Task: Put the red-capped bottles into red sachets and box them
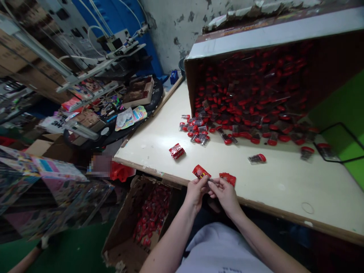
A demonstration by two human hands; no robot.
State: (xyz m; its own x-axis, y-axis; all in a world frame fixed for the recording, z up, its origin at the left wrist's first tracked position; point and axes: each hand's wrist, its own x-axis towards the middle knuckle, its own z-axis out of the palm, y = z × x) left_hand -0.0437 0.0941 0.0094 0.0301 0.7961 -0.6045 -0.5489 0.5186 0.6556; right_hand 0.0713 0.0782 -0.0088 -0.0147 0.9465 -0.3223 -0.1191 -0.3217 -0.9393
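Close to the table's front edge, my left hand (196, 190) pinches a small printed red packet (200, 171) by its lower end. My right hand (224, 192) is closed at the fingertips right beside it, on something small and dark that I cannot make out. A few more red packets (228, 178) lie just behind my right hand. Farther left on the table is a small stack of red packets (176, 151). One clear pouch with a red-capped piece (257, 159) lies to the right.
A large carton (244, 36) on its side spills many red-capped pouches (224, 113) onto the white table (150, 148). Below the edge stands an open carton (119, 227) of red pieces. A black wire frame (339, 161) is at right. A co-worker's arm (28, 259) shows lower left.
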